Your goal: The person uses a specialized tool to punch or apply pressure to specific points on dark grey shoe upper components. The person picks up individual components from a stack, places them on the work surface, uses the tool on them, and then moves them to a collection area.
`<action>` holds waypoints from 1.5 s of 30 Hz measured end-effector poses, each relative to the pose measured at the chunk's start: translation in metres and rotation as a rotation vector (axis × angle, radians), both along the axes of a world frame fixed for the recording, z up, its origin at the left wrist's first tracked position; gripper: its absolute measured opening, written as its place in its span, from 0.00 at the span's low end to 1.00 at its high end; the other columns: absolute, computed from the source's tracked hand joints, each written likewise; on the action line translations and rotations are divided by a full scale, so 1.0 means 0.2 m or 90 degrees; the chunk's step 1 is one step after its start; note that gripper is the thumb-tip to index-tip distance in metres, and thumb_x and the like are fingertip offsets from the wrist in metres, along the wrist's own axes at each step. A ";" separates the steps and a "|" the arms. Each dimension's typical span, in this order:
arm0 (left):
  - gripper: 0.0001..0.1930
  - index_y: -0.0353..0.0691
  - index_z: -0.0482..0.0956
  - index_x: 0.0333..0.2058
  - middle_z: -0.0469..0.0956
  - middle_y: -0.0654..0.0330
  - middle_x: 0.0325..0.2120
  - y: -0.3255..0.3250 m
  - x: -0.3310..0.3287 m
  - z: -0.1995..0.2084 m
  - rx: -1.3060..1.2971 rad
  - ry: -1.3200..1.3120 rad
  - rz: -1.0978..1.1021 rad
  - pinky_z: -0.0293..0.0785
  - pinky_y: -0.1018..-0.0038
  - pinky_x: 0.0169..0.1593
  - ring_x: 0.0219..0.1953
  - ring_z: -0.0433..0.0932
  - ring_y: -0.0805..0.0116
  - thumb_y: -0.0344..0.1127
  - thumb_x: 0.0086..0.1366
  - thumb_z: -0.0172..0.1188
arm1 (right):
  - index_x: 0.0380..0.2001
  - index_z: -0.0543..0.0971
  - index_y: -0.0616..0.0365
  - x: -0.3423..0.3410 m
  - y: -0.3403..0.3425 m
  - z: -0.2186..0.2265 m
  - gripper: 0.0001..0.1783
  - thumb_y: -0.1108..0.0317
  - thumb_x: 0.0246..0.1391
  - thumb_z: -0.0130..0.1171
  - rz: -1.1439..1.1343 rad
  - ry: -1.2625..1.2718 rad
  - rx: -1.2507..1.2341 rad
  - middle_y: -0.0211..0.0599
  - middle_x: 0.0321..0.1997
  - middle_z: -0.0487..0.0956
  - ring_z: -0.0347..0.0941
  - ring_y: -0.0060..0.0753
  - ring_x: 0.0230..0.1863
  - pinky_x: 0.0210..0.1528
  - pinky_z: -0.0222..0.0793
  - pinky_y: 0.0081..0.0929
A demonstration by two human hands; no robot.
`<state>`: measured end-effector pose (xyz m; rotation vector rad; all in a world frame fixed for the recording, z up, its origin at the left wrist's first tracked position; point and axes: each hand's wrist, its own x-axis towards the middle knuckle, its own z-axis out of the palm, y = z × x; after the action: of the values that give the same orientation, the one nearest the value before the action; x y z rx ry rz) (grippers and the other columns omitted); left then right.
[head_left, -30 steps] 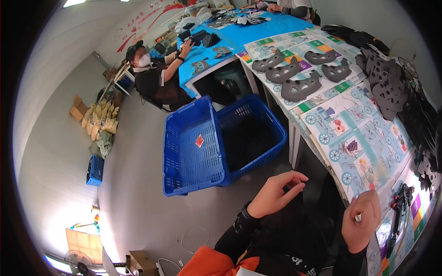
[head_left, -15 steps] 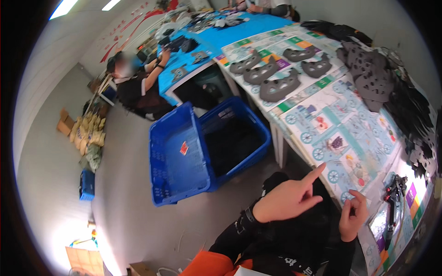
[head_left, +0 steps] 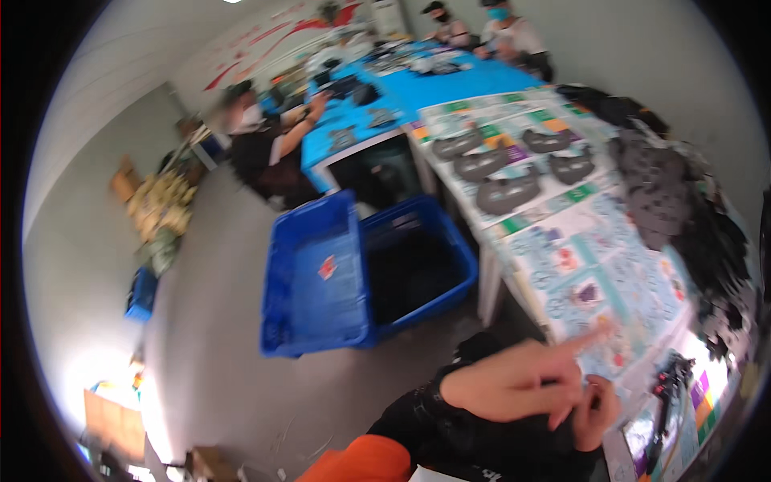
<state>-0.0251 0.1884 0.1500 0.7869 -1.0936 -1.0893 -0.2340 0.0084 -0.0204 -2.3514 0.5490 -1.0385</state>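
My left hand (head_left: 518, 381) is raised at the near table edge, smeared by motion. Its index finger points out over the patterned sheet (head_left: 562, 297) on the table, and its other fingers hang loosely apart. Nothing shows in it. Close beside it, partly behind its fingertips, is my right hand (head_left: 596, 414), its fingers bent in a loose curl with a gap between them. No held thing is visible there. Several grey curved pieces with holes (head_left: 510, 193) lie farther up the sheet-covered table, away from both hands.
Two blue crates (head_left: 317, 277) stand left of the table; one holds dark material. Dark grey cut pieces (head_left: 654, 189) heap along the right side. A black jointed stand (head_left: 665, 402) lies near my right hand. A seated person (head_left: 269, 149) works at the blue tabletop (head_left: 434, 90); two others sit beyond.
The view has tilted up and shifted, bringing the two far people into sight. My hands have come closer together, the left now overlapping the right in view. The right fingers curl more.
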 end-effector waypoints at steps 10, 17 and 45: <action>0.39 0.22 0.54 0.74 0.53 0.66 0.17 1.14 -0.04 0.21 -0.528 -0.190 1.318 0.53 0.52 0.80 0.23 0.55 0.70 0.55 0.82 0.29 | 0.79 0.49 0.68 0.00 -0.05 0.53 0.46 0.38 0.78 0.32 0.305 -0.373 0.760 0.26 0.12 0.62 0.55 0.22 0.12 0.44 0.72 0.26; 0.29 0.25 0.71 0.67 0.66 0.65 0.20 1.12 0.12 -0.09 -0.284 -0.273 1.338 0.69 0.57 0.69 0.26 0.62 0.76 0.44 0.80 0.42 | 0.79 0.49 0.72 0.08 0.06 0.78 0.47 0.38 0.78 0.32 0.286 -0.498 0.845 0.24 0.10 0.58 0.52 0.23 0.09 0.63 0.75 0.45; 0.22 0.37 0.78 0.59 0.89 0.50 0.40 0.04 0.18 -0.64 0.425 -0.597 0.178 0.82 0.67 0.48 0.44 0.89 0.58 0.32 0.69 0.70 | 0.79 0.52 0.69 0.16 -0.07 0.96 0.51 0.75 0.59 0.67 -0.054 -0.092 0.153 0.34 0.17 0.76 0.74 0.35 0.17 0.23 0.68 0.31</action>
<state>0.0112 0.1961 0.0219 2.0547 -1.3128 -0.8330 -0.2025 -0.0053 0.1725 -2.0420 0.6838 -1.1035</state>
